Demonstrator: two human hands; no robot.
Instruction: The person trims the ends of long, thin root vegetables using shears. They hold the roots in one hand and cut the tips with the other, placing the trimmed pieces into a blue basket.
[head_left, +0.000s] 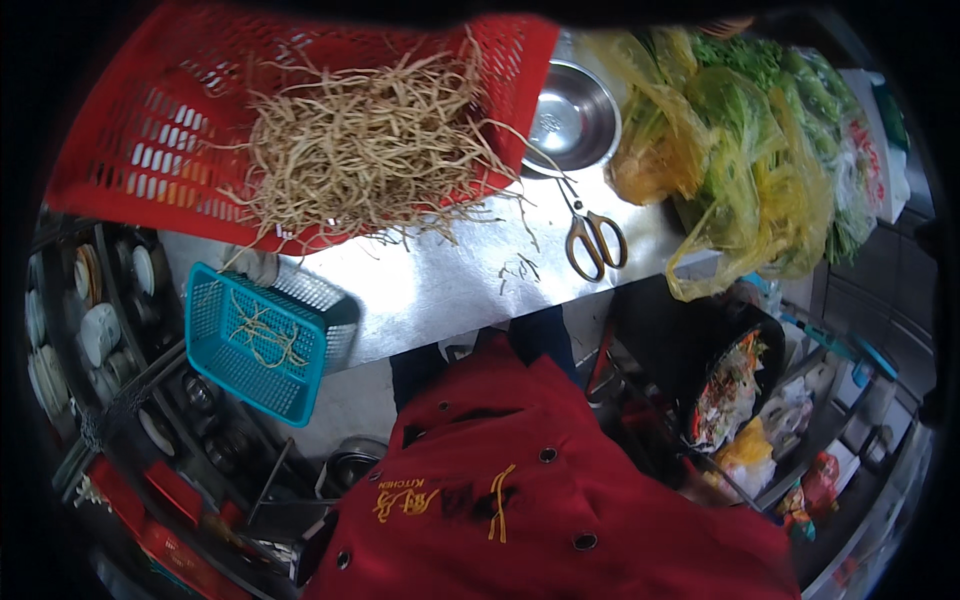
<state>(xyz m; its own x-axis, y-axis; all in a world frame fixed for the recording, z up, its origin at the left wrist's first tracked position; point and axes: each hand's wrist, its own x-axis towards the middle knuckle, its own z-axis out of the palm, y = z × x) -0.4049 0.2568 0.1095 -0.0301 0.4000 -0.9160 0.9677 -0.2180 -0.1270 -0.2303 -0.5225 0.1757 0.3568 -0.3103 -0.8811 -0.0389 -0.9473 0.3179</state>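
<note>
Neither of my hands is in view. Before me on a steel table (420, 300) lies a large red plastic basket (97, 202), holding a tangled heap of long, thin, pale roots (367, 142); some hang over its edge. Scissors with brown-gold handles (597, 246) lie on the steel to the right of it, beside several small dark scraps (523, 270). Behind the scissors stands a round metal bowl (574, 120). A small turquoise plastic basket (319, 367) with a few root strands (266, 337) sits at the table's left front edge.
Yellow plastic bags (787, 217) of leafy greens fill the table's right side. Below them is a black bin (660, 352) with food scraps (727, 397). Racks with stacked dishes (101, 334) stand at the left. At the top right edge, a bit of someone's hand (726, 28) shows.
</note>
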